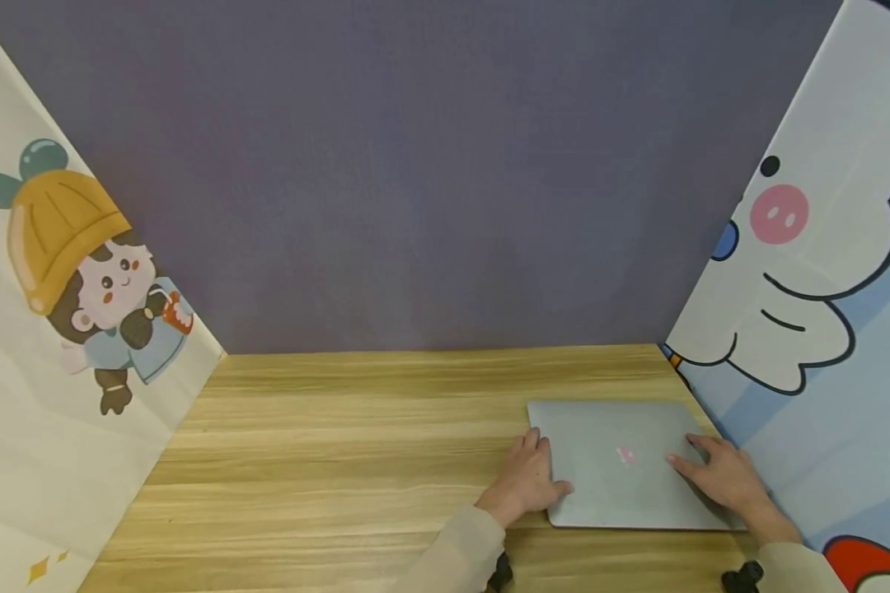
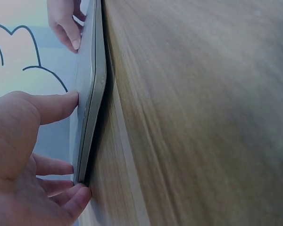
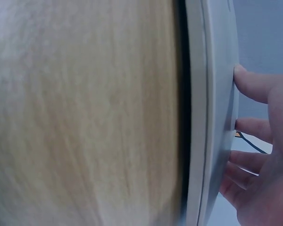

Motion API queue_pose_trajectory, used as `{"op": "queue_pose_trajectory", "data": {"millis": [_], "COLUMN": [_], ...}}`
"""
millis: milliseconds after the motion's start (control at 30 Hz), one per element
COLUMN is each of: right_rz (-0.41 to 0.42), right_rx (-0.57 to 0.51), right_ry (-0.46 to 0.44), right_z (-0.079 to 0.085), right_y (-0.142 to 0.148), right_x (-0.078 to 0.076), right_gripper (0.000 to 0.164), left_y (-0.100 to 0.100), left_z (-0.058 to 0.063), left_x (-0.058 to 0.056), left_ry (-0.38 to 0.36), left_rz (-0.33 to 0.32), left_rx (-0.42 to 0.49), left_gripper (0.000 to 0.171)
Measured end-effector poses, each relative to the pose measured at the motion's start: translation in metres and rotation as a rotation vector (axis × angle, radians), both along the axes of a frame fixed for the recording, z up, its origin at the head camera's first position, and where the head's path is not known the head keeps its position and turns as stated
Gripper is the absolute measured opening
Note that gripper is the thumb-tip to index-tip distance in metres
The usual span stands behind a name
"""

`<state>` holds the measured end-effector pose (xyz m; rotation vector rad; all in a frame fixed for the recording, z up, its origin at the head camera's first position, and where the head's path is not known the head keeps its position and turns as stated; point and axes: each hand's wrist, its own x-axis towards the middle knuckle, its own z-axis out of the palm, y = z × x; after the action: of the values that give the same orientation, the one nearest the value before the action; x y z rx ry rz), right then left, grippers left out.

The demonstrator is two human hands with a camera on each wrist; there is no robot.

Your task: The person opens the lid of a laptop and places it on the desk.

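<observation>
A closed grey laptop lies flat on the wooden table, a small pink mark on its lid. My left hand holds its left edge. In the left wrist view the thumb presses on the lid while the other fingers meet the side edge. At the opposite side my right hand grips the laptop, thumb and index finger spread on the lid. The right wrist view shows the remaining fingers bent at the far side, their tips partly hidden behind the laptop.
The wooden table extends to the left of the laptop. A dark grey panel stands along the back. Cartoon-printed sheets flank the table, the left one cream and the right one blue and white, close beside my right hand.
</observation>
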<state>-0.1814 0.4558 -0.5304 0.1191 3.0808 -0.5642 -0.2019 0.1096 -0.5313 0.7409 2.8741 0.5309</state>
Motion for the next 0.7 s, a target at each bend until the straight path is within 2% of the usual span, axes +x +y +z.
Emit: {"op": "queue_pose_trajectory", "data": {"millis": [467, 700], "right_rz": [-0.002, -0.008], "right_rx": [-0.02, -0.024], "right_ry": [-0.001, -0.011], "right_z": [-0.0005, 0.0008], "right_y": [0.0003, -0.0004], "right_x": [0.0012, 0.0015], "right_gripper": [0.082, 0.081], "left_y": [0.0031, 0.0055], "left_z": [-0.0005, -0.0025], "left_x": [0.0021, 0.0028], "left_ry": [-0.051, -0.097], "left_rz": [0.039, 0.09], "left_rx": [0.059, 0.151], "left_gripper": [0.083, 0.084]}}
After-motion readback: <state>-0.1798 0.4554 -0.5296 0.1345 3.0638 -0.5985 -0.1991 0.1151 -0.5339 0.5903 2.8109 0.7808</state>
